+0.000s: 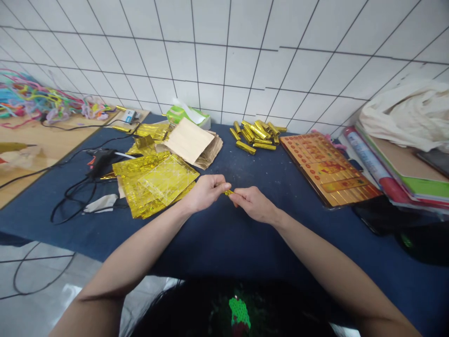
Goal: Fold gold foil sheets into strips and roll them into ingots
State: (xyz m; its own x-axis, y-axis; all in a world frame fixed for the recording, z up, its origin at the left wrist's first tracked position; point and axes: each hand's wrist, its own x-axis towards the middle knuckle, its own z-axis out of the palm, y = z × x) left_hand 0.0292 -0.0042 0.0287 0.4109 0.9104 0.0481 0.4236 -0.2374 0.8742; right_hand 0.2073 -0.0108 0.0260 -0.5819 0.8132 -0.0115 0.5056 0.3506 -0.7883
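Between my two hands, over the middle of the blue cloth, is a small gold foil paper roll [228,192]. My left hand [207,193] pinches its left end and my right hand [253,203] pinches the other. Only a short stretch of the roll shows between the fingers. Left of my left hand lies a spread of gold foil paper sheets [159,182]. Behind it sits a stack of tan paper sheets [191,140]. Several finished-looking gold rolls [257,134] are heaped near the wall.
A black glue gun [101,161] with looping cable lies at the left, by a crumpled white scrap [101,204]. A green tissue pack [187,114] is against the wall. On the right are an orange-gold printed packet [328,168], a rolled tube [368,159] and stacked folders [403,171].
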